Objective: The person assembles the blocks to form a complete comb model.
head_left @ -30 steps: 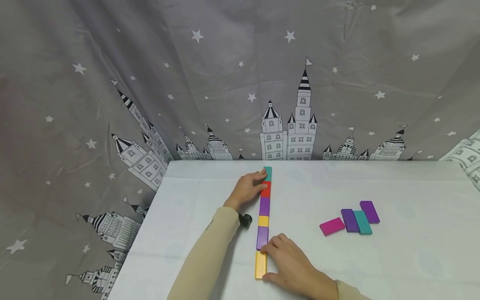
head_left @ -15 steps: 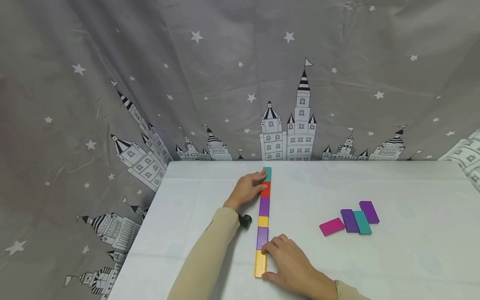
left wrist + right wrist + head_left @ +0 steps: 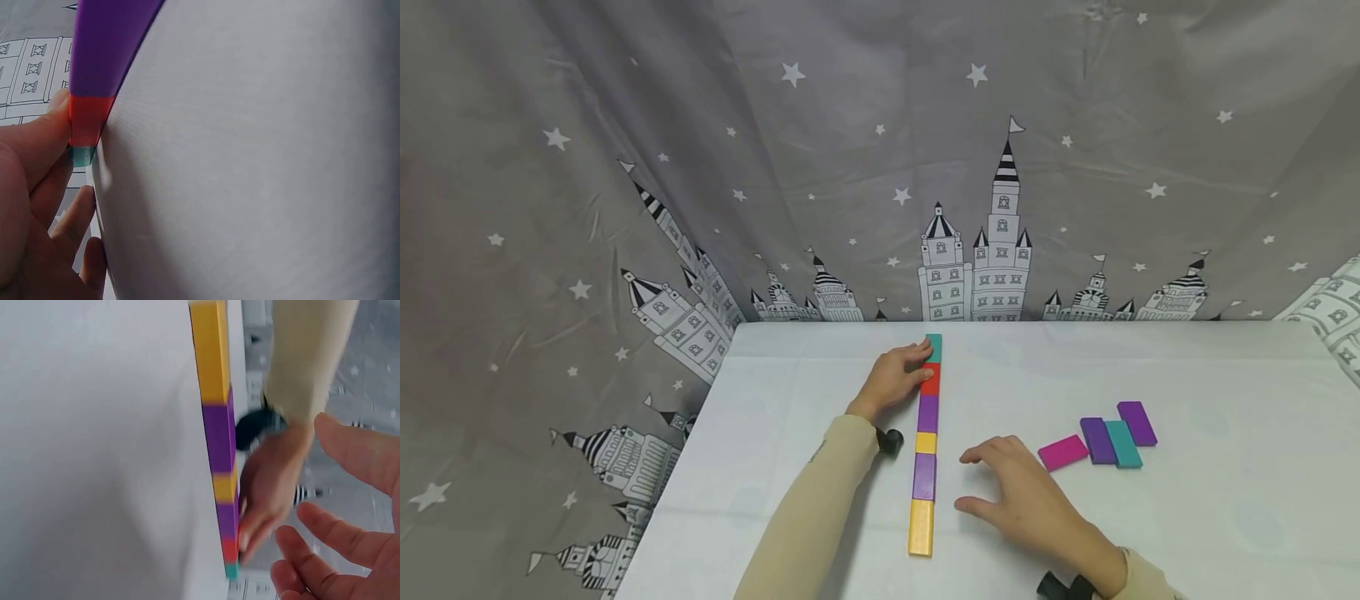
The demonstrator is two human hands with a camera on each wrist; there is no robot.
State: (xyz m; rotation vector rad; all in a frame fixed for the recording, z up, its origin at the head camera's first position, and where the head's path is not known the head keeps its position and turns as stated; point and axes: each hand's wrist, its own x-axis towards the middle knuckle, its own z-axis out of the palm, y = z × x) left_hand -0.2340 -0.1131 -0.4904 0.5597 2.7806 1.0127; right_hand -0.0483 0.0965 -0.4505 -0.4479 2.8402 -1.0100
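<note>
A row of six blocks [image 3: 927, 442] ran along the table [image 3: 1217, 500] toward the curtain [image 3: 850, 125] behind. The left hand [image 3: 891, 379] touched its far end from the left; rightward, apart, lay the right hand [image 3: 1030, 500], then four loose blocks [image 3: 1099, 442].

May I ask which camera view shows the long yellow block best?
The head view: the long yellow block lies whole, uncovered. Right wrist shows it near the frame's top edge; left wrist, not at all.
</note>
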